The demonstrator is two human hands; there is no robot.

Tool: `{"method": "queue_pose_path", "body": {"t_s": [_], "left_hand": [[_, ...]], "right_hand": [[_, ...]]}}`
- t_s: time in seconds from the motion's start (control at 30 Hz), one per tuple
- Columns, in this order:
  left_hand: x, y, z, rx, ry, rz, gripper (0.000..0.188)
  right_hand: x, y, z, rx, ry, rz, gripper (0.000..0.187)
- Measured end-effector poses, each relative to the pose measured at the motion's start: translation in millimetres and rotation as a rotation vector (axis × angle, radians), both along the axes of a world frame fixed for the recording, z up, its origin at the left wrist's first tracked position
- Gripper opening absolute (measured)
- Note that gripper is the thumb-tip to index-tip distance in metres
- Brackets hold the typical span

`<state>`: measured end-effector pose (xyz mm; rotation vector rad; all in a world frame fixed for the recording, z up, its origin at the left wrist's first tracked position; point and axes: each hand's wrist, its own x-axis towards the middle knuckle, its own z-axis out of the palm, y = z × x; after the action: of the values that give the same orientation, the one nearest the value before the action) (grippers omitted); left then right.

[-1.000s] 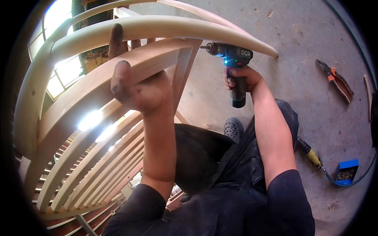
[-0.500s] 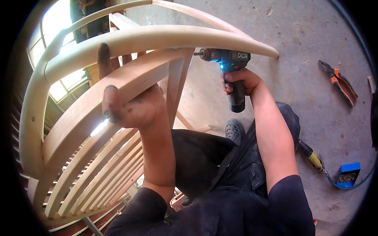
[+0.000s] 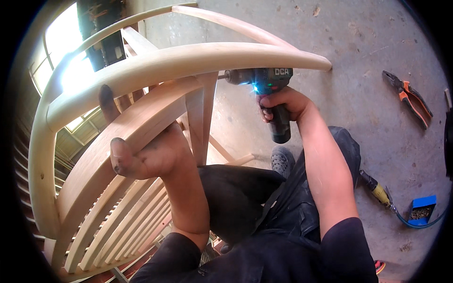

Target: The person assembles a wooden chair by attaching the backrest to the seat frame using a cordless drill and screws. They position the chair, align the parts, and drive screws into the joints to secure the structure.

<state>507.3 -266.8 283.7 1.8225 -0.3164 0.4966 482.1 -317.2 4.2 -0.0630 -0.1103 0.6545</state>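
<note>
My right hand [image 3: 291, 103] is wrapped round the handle of a dark cordless drill [image 3: 276, 78] with a lit blue lamp. Its bit points left and meets the side of a wooden upright [image 3: 207, 96], just under the curved arm rail [image 3: 188, 56] of a pale wooden chair frame. My left hand [image 3: 153, 153] grips the bowed seat rail [image 3: 89, 172] of that frame from below, thumb on the near side and one dark-smudged finger showing beyond it. Parallel wooden slats [image 3: 120, 219] run below this rail. The rest of the left fingers are hidden behind the wood.
On the concrete floor at the right lie orange-handled pliers [image 3: 409, 98]. Closer to me are a yellow air tool [image 3: 379, 194] with a hose and a blue box [image 3: 423, 207] of small fasteners. My dark-clothed knees and a grey shoe [image 3: 282, 161] are beside the frame.
The chair frame has shifted slightly left and down in view, along with the drill and both hands. Each hand keeps its grip, and the bit stays against the upright.
</note>
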Motion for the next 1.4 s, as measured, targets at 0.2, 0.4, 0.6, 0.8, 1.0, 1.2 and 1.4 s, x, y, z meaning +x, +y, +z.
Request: {"method": "queue_pose_path", "body": {"t_s": [0.2,0.4,0.6,0.8,1.0,1.2,1.4], "left_hand": [[8,12,1,0.005,0.009,-0.012,0.090],[18,17,-1,0.028,0.000,-0.036,0.092],[22,23,0,0.058,-0.004,-0.046,0.095],[21,19,-5,0.044,0.010,0.000,0.093],[18,24,-3,0.016,0.005,0.006,0.089],[16,28,-1,-0.058,0.023,-0.001,0.084],[16,32,0,-0.092,-0.002,-0.054,0.077]], "right_hand": [[7,6,3,0.054,0.015,0.042,0.020],[14,8,4,0.033,0.016,0.033,0.020],[20,6,7,0.026,0.003,0.017,0.020],[16,13,4,0.026,0.013,0.008,0.021],[15,17,9,0.015,-0.008,0.001,0.021],[14,17,13,0.033,0.005,0.024,0.019],[18,16,15,-0.036,0.008,0.008,0.020]]}}
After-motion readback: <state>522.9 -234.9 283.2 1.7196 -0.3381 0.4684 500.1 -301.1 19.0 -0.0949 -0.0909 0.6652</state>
